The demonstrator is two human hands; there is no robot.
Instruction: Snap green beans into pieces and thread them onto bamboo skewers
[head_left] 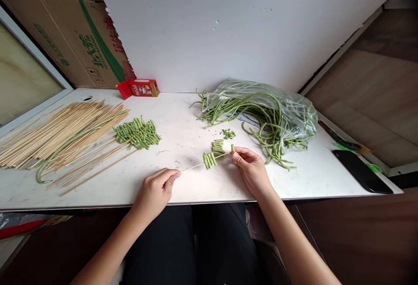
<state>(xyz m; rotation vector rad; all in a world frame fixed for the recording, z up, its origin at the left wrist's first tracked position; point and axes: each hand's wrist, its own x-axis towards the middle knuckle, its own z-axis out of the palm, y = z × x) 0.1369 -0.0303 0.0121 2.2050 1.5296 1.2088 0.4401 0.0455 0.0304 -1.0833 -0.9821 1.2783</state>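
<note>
My left hand (159, 188) pinches the near end of a thin bamboo skewer (191, 167), held slanting just above the table. Several short green bean pieces (209, 160) are threaded crosswise on it, side by side. At the skewer's far end, my right hand (250, 166) holds one more bean piece (233, 148) upright between thumb and fingers, at the tip. Whether the tip has pierced that piece I cannot tell. Just behind the skewer lies a small row of cut bean pieces (217, 145), with a little heap of bean ends (229, 134) beyond it.
Finished bean skewers (139, 133) lie in a pile at left, beside many bare bamboo skewers (65, 132) with a long bean (75, 138) across them. A plastic bag (294, 106) of long beans stands back right. A red box (145, 88) and a black phone (361, 171) are also there.
</note>
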